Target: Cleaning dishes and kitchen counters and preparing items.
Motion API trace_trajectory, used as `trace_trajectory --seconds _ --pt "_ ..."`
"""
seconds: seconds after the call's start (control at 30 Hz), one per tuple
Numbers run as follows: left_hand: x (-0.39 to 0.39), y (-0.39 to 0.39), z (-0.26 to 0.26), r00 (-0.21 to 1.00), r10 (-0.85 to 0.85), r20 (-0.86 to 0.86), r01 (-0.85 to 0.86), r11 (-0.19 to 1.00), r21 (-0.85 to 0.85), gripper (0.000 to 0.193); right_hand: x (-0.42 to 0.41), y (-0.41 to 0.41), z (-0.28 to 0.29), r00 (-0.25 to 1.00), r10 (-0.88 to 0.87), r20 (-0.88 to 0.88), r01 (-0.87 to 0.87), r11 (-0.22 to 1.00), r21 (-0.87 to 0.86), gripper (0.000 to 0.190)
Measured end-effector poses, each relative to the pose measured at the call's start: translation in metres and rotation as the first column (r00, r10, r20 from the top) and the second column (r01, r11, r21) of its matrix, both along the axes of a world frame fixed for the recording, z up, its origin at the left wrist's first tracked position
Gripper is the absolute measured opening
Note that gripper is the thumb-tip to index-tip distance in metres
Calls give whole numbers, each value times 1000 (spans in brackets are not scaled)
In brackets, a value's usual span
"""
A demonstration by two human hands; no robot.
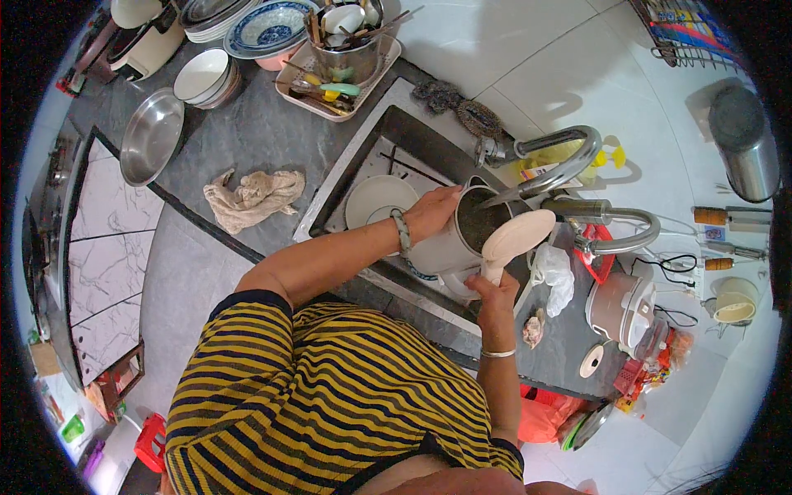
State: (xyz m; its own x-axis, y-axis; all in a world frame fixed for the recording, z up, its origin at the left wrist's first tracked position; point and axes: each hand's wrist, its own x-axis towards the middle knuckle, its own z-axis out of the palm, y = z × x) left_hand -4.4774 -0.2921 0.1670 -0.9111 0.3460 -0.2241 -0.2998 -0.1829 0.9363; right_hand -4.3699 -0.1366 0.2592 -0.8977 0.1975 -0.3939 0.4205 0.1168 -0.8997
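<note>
A pale kettle [436, 250] is held tilted over the dark sink [346, 179], with its beige lid [520, 235] flipped up. My right hand [498, 294] grips the kettle's handle just below the lid. Against the far upper side of the kettle body lies my left hand [436, 213], steadying it. Its mouth is under the curved metal tap [566, 167], and a thin stream of water appears to run inside. A white plate [377, 195] rests in the sink beside my left wrist. Part of the sink floor is hidden by the kettle and my arms.
Left of the sink are a crumpled cloth [255, 197], a steel basin [151, 137], stacked bowls [203, 77] and a utensil tray [371, 93]. To the right are a second tap [625, 229], a white plastic bag [552, 278], a rice cooker [619, 306] and a round beige disc [592, 361].
</note>
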Motion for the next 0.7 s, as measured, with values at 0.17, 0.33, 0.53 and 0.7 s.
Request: trace_trajectory --seconds 0.17,0.33,0.53,0.7 --pt "-5 -5 2 977 -75 -200 39 983 -179 46 1 2 -9 999 -29 -45 29 1000 -4 14" --pt "-1 -10 23 999 -32 31 29 994 103 45 0 -4 -13 988 -110 -106 103 992 -70 14" --pt "-12 -13 33 996 -78 -38 74 993 -88 42 0 -5 -10 975 -114 -192 116 993 -3 11" --pt "-28 -17 28 996 -80 26 80 997 -20 41 -1 -5 -2 958 -172 -230 163 985 -58 11"
